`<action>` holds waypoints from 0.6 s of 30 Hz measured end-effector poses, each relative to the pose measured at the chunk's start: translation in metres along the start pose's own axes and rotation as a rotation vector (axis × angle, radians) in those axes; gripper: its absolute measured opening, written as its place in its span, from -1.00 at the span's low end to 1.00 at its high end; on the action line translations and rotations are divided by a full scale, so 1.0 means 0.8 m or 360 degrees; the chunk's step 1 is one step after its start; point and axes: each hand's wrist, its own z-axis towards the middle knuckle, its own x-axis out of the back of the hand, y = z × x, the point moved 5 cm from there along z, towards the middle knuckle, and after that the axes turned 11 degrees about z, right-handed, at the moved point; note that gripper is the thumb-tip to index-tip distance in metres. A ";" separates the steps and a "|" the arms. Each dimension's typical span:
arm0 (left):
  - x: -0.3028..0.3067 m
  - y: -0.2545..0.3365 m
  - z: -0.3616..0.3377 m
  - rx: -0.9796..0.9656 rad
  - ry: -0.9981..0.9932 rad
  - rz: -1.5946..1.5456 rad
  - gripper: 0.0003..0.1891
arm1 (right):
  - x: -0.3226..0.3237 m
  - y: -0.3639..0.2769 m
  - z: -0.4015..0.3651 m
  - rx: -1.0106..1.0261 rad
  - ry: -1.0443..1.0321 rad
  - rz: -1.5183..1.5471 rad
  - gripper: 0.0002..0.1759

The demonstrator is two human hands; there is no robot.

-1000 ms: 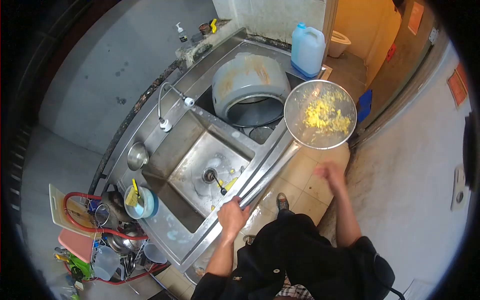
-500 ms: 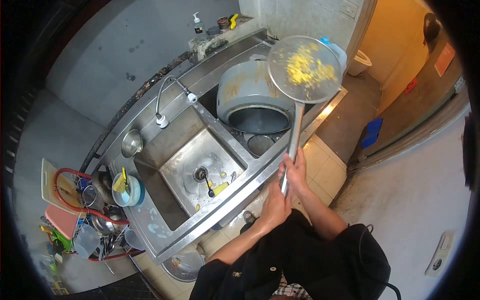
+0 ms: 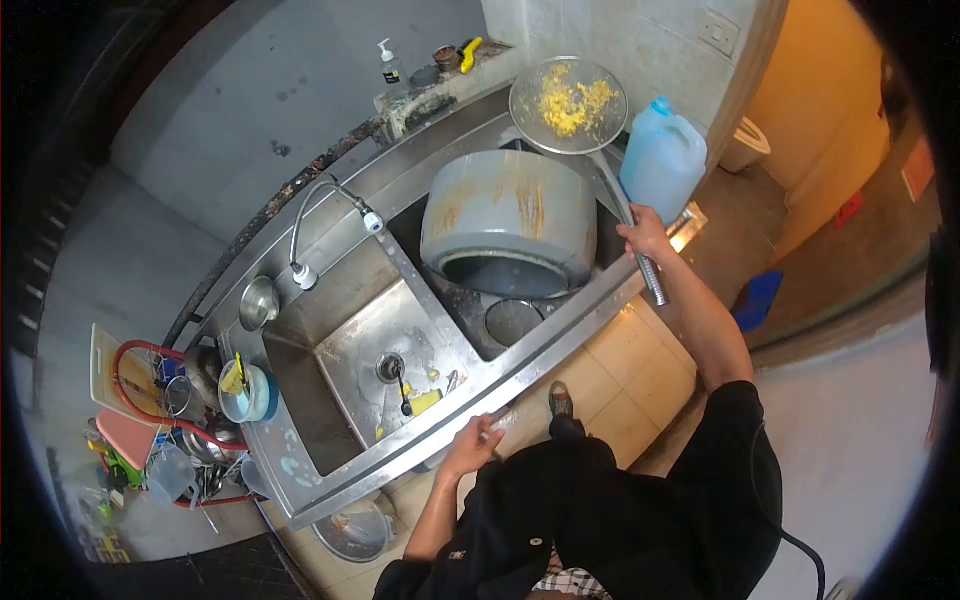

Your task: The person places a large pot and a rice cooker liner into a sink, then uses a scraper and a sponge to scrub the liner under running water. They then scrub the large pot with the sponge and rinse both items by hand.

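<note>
My right hand is wrapped round the metal handle of a round mesh strainer. Yellow food bits lie in the strainer, which is over the back right corner of the steel counter. Just left of it, a large grey pot rests tipped on its side in the right basin, its mouth facing the front edge. My left hand is off the strainer, near the counter's front edge, with its fingers partly curled and apart and nothing in them.
A blue jug stands right of the strainer. The left sink holds a yellow sponge and scraps; a flexible faucet arches behind. A tub and metal bowl sit at left. Below is a floor bucket.
The strainer has moved back and left, towards the wall behind the pot. My left hand has let go of its handle and moved down and left. The blue jug shows more fully.
</note>
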 end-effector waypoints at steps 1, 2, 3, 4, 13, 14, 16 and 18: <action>-0.003 -0.007 0.001 0.0119 -0.0013 0.0036 -0.48 | 0.009 0.005 0.021 0.0017 -0.0024 0.0002 -0.73; -0.008 -0.015 0.001 0.0242 -0.0030 0.0065 -0.47 | 0.015 0.018 0.044 -0.0025 -0.0054 -0.0004 -0.75; -0.010 -0.014 0.001 0.0258 -0.0009 0.0053 -0.47 | 0.022 0.034 0.067 -0.0067 -0.0084 -0.0015 -0.77; -0.013 -0.015 0.001 0.0345 0.0023 0.0019 -0.46 | 0.026 0.057 0.093 -0.0064 -0.0139 0.0045 -0.70; -0.076 -0.032 -0.054 0.0896 0.0217 -0.0242 -0.58 | 0.040 0.133 0.159 0.0218 0.0087 -0.0354 -0.59; -0.076 -0.029 -0.063 0.0978 0.0174 -0.0182 -0.59 | 0.039 0.145 0.161 0.0753 0.0230 -0.0875 -0.48; -0.085 -0.049 -0.087 0.1040 0.0269 -0.0243 -0.60 | 0.033 0.168 0.167 0.0609 0.0167 -0.0880 -0.41; -0.102 -0.071 -0.113 0.1152 0.0367 -0.0187 -0.57 | 0.031 0.207 0.184 0.0575 0.0133 -0.1066 -0.30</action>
